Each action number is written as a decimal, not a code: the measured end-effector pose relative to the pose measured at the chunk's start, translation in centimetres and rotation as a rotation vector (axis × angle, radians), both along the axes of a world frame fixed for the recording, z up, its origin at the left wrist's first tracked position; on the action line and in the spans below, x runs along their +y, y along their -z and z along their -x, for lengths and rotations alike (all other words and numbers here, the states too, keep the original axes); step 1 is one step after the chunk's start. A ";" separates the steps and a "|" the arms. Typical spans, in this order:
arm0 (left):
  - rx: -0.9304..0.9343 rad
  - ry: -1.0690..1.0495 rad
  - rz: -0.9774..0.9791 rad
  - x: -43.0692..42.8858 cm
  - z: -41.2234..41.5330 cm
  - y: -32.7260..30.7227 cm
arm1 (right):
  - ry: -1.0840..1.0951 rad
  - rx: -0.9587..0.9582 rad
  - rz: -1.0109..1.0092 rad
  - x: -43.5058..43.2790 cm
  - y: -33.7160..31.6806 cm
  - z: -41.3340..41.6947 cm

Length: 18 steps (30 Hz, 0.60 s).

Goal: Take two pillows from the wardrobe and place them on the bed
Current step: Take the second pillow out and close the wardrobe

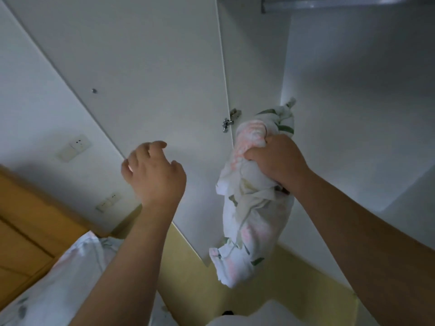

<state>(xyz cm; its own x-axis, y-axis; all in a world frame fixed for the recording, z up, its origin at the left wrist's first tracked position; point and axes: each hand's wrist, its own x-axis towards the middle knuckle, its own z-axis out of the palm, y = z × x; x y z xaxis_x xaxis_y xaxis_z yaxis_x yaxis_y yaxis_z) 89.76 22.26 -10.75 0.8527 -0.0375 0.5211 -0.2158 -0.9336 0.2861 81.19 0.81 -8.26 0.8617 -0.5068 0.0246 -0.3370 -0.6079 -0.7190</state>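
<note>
The wardrobe stood open, its white door swung out to the left. A floral pillow hung in front of the opening, bunched up, most of it dangling below the right hand, which was fisted tight around its upper part. Left hand was loose, fingers spread, holding nothing
</note>
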 end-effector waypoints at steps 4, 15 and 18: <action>-0.141 -0.177 0.178 1.4 -0.6 -1.1 | -0.138 0.072 0.143 1.3 -0.2 -0.6; 0.107 -0.008 0.584 4.3 -3.3 -1.6 | -0.305 0.056 0.175 4.3 0.3 -0.4; 0.072 -0.020 0.639 4.9 -3.0 -2.2 | -0.345 0.114 0.162 4.5 0.5 0.1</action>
